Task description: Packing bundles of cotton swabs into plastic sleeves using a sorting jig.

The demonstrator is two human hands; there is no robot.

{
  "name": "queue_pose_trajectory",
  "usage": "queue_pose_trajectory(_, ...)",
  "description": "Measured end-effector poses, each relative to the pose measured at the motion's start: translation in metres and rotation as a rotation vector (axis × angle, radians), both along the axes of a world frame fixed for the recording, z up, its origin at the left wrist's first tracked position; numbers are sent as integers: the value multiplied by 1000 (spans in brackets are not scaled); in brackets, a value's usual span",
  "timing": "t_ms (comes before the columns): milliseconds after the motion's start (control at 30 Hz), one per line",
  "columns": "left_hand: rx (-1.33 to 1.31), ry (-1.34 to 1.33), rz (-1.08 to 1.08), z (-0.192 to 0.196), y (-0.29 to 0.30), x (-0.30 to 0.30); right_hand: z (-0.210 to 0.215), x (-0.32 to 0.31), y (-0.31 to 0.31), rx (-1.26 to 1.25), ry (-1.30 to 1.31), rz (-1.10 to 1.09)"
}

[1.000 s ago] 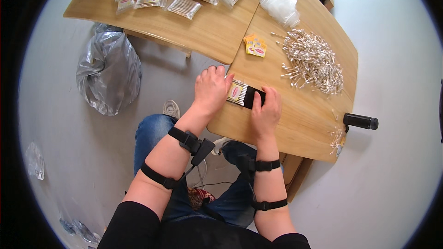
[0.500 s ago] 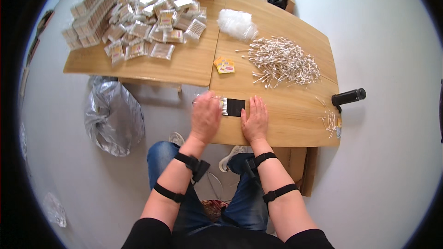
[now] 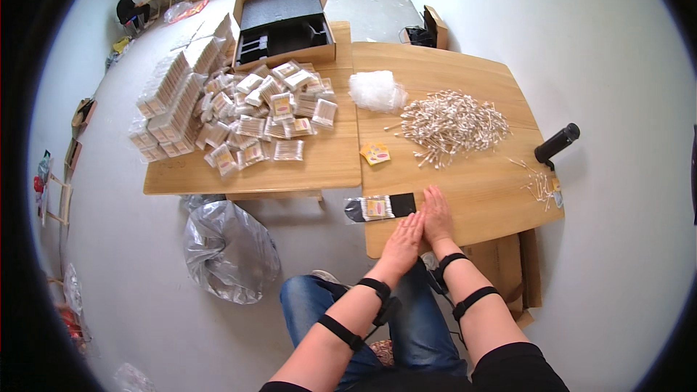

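My left hand [image 3: 404, 244] and my right hand [image 3: 437, 216] lie close together near the table's front edge, fingers stretched out. My left fingertips meet the side of my right hand, and I see nothing held in either. Just left of them is a flat black strip [image 3: 404, 205]. A row of cotton swabs with a yellow-and-white card [image 3: 377, 207] lies on the strip, apparently inside a clear bag [image 3: 350, 202]. The strip's left end sticks out past the table edge. Farther back lie several yellow cards [image 3: 376, 153] and a big heap of loose cotton swabs [image 3: 456, 127].
Packed swab bags [image 3: 254, 127] are piled on the left table, beside stacked packs [image 3: 170, 98] and an open carton [image 3: 284, 33]. Clear empty bags [image 3: 377, 91] lie behind the cards. A black cylinder [image 3: 557, 143] stands at the right edge. A grey plastic sack [image 3: 231, 250] rests below.
My left hand has left the swab row and moved right, against my right hand. The swabs, card and strip now show uncovered. The whole view has tilted up and shifted left.
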State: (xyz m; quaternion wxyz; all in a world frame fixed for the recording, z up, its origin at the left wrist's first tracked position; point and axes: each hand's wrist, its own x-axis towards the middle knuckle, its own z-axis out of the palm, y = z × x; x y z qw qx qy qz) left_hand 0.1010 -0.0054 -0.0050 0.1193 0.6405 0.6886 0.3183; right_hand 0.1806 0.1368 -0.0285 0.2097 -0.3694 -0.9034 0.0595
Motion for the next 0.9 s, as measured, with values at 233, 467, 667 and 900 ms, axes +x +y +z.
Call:
queue_pose_trajectory(233, -213, -10, -40, 18, 8, 0, 1, 5, 0, 14, 5, -2)
queue_pose_trajectory(467, -335, -23, -14, 23, 12, 0, -8, 1, 1, 98, 2, 26)
queue_pose_trajectory(667, -424, 44, 45, 26, 20, 10, -19, 0, 8, 155, 38, 21)
queue_pose_trajectory(900, -464, 31, 145, 28, 24, 20, -7, -4, 0, 83, 94, 6)
